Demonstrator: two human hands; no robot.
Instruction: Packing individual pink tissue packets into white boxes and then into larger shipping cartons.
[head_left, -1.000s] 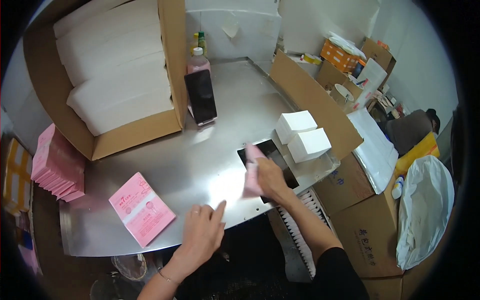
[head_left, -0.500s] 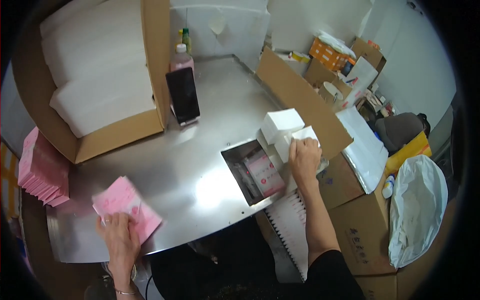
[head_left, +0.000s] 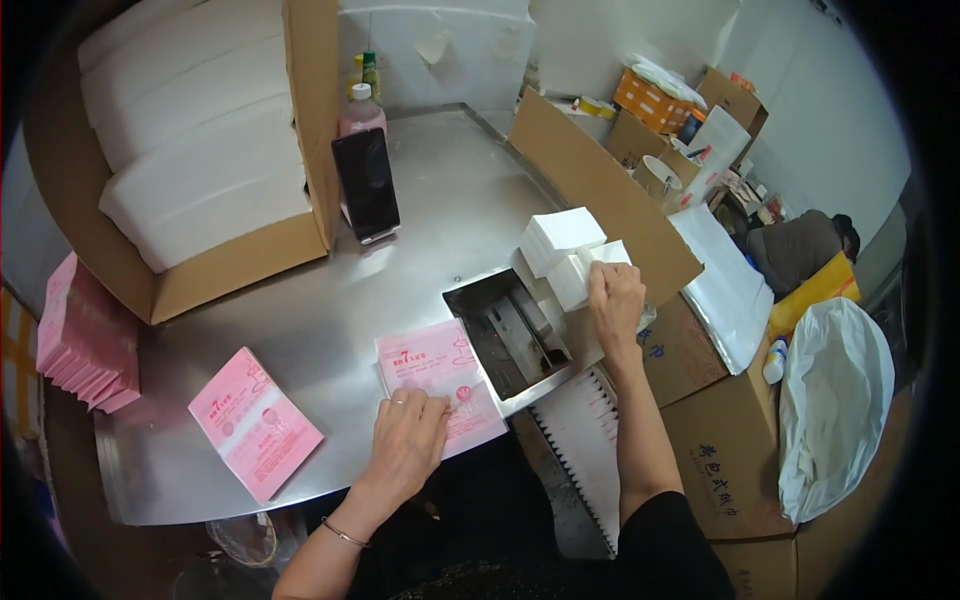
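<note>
My left hand [head_left: 407, 447] lies flat on a pink printed bag [head_left: 437, 385] at the front of the steel table [head_left: 330, 310], just left of a rectangular metal chute [head_left: 507, 333] sunk into the table. My right hand [head_left: 615, 297] rests on top of a small stack of white folded tissue [head_left: 583, 270], with a second white stack [head_left: 560, 238] just behind it. Whether its fingers grip a piece is not visible. Another pile of pink bags [head_left: 253, 422] lies further left near the table's front edge.
A large open carton of white tissue blocks [head_left: 200, 170] fills the back left. A black phone [head_left: 366, 184] leans on a pink bottle [head_left: 361, 110]. More pink bags [head_left: 85, 335] are stacked at the far left. Cartons [head_left: 725, 440], a white sack [head_left: 835, 410] and a seated person [head_left: 800, 250] stand at right.
My left hand has slid one pink bag from the pile at the left over to the chute's edge. The chute, which held a pink pack, now shows bare metal. My right hand stays on the white stack.
</note>
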